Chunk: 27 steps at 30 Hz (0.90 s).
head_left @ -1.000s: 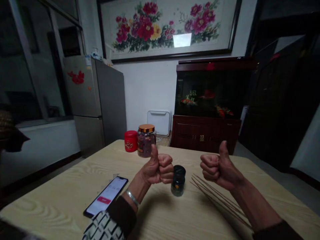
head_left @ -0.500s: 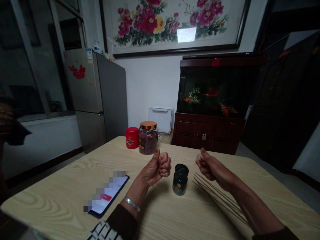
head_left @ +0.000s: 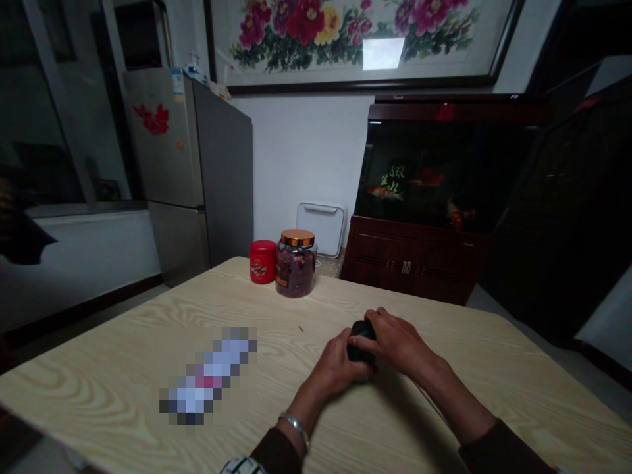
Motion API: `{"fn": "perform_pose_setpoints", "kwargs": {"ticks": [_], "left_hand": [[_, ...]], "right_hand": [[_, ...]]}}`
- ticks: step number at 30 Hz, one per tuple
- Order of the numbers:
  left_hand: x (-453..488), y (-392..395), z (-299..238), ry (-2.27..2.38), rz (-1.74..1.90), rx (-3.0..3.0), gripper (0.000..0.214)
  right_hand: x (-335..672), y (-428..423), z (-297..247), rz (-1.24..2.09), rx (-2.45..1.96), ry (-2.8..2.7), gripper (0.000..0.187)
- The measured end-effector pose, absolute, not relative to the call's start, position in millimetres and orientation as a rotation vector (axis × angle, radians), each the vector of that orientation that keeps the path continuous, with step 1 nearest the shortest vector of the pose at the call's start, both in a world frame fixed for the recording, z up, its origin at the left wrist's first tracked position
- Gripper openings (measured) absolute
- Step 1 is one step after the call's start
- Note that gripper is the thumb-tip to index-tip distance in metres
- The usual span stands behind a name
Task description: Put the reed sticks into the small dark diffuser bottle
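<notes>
Head view: the left hand [head_left: 336,363] and right hand [head_left: 394,341] are curled closed on a small dark jar [head_left: 361,343], the left on its near side, the right across its top, at mid-table on the pale wood-grain table [head_left: 118,368]. Beyond stand a red tin [head_left: 263,262], a copper-lidded glass jar [head_left: 295,264], and a grey refrigerator [head_left: 222,171].

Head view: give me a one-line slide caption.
Left hand and right hand clasp a small dark jar on a pale wooden table.
</notes>
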<state>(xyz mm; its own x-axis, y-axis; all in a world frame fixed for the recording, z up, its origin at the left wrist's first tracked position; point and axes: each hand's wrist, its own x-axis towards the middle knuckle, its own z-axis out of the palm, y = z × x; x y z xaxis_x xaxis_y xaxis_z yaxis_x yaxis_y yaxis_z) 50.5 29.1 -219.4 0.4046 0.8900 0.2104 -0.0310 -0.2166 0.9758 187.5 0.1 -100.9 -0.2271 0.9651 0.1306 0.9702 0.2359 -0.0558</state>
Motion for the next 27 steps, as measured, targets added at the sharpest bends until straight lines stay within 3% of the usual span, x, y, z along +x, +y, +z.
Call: {"fn": "perform_pose_setpoints", "kwargs": {"ticks": [6,10,12,14,17,20,21,24,27], "left_hand": [[45.4,30.6,-216.1,0.856,1.052,1.629,0.063],[45.4,31.1,-216.2,0.842,1.105,1.636,0.061],[45.3,31.3,-216.7,0.831,1.109,1.636,0.061],[44.8,31.4,-217.2,0.823,1.094,1.642,0.064],[44.3,32.1,-218.4,0.821,1.076,1.652,0.065],[44.5,33.2,-220.4,0.820,1.082,1.654,0.065],[44.7,33.6,-221.1,0.814,1.090,1.652,0.065],[45.1,34.6,-222.7,0.799,1.113,1.632,0.064],[44.9,34.8,-223.1,0.808,1.084,1.630,0.066]], "right_hand": [[195.3,2.4,-97.5,0.098,-1.735,-2.413,0.038],[206.4,-1.3,-84.9,0.537,-1.430,-2.535,0.085],[206.6,-3.1,-81.9,0.570,-1.447,-2.483,0.098],[202.9,-3.6,-83.3,0.415,-1.564,-2.412,0.090],[196.8,-1.6,-90.0,0.116,-1.714,-2.367,0.064],[197.6,1.0,-92.5,0.069,-1.704,-2.417,0.041],[199.3,1.3,-91.6,0.145,-1.648,-2.460,0.042],[202.8,0.2,-87.2,0.441,-1.434,-2.555,0.074],[200.1,-0.8,-87.9,0.358,-1.535,-2.473,0.079]]}}
